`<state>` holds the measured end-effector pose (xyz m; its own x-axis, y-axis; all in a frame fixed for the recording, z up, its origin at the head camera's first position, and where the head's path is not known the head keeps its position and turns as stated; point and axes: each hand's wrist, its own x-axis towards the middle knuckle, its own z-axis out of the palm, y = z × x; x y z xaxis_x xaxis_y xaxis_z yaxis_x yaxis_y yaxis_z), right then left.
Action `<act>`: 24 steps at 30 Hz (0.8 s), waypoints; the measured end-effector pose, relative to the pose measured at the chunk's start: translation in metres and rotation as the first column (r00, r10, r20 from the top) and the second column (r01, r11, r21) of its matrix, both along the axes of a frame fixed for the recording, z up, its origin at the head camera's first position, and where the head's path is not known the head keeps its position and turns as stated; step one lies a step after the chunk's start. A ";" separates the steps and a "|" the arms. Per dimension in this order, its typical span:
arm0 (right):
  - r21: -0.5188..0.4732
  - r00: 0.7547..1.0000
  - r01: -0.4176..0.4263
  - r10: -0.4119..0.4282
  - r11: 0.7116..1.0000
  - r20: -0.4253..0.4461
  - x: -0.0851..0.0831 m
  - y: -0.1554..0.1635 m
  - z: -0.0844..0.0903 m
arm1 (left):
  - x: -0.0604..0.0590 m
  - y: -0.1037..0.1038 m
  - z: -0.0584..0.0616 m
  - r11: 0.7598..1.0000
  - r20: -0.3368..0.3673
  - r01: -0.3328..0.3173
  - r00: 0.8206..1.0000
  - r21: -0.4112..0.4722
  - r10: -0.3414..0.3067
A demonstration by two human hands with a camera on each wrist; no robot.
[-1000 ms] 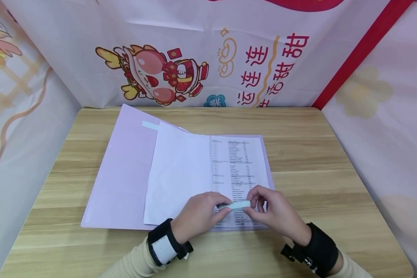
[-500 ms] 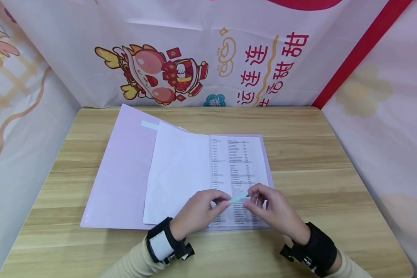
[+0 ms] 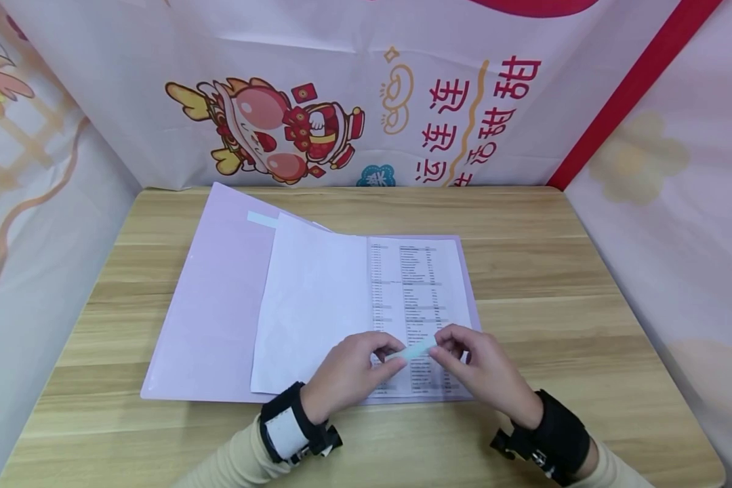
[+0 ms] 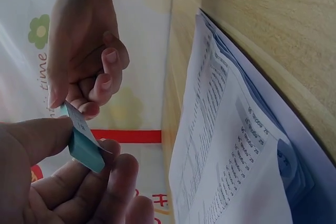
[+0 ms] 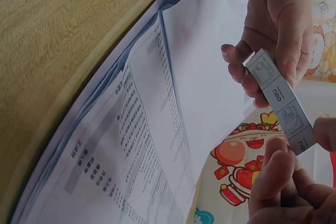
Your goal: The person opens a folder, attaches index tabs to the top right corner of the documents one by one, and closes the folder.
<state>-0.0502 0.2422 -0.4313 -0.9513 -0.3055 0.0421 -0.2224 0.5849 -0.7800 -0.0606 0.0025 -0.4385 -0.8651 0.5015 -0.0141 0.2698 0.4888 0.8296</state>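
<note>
Pale teal label strip (image 3: 419, 350), "deli" print on 1 face, up off the printed page (image 3: 417, 285), over its lower part. Left hand (image 3: 350, 373) pinches 1 end, right hand (image 3: 488, 373) pinches the other. Blank white page (image 3: 314, 305) left of print; open lilac folder (image 3: 210, 318) underneath, on wood-grain table (image 3: 543, 271).
</note>
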 end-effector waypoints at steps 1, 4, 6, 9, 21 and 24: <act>-0.005 1.000 0.007 -0.007 1.000 0.019 0.000 0.000 0.000 | 0.001 0.001 0.000 1.000 -0.014 -0.009 1.000 -0.010 0.009; -0.025 0.995 0.029 -0.026 0.999 0.091 -0.001 0.000 0.000 | 0.003 0.003 0.000 0.999 -0.040 -0.029 0.999 -0.026 0.028; -0.036 0.990 0.042 -0.037 0.998 0.136 -0.001 0.000 0.000 | 0.004 0.003 0.001 0.999 -0.057 -0.039 0.998 -0.031 0.037; -0.076 0.983 0.047 -0.033 0.996 0.180 -0.001 0.000 0.000 | 0.005 0.005 0.002 0.998 -0.082 -0.043 0.996 -0.040 0.040; -0.230 0.982 0.117 -0.079 0.966 0.169 -0.001 -0.005 -0.003 | 0.007 0.007 0.001 0.999 -0.074 0.006 0.997 -0.033 -0.009; -0.234 0.985 0.119 -0.085 0.965 0.150 -0.001 -0.005 -0.004 | 0.007 0.005 0.001 0.999 -0.070 0.017 0.997 -0.027 -0.019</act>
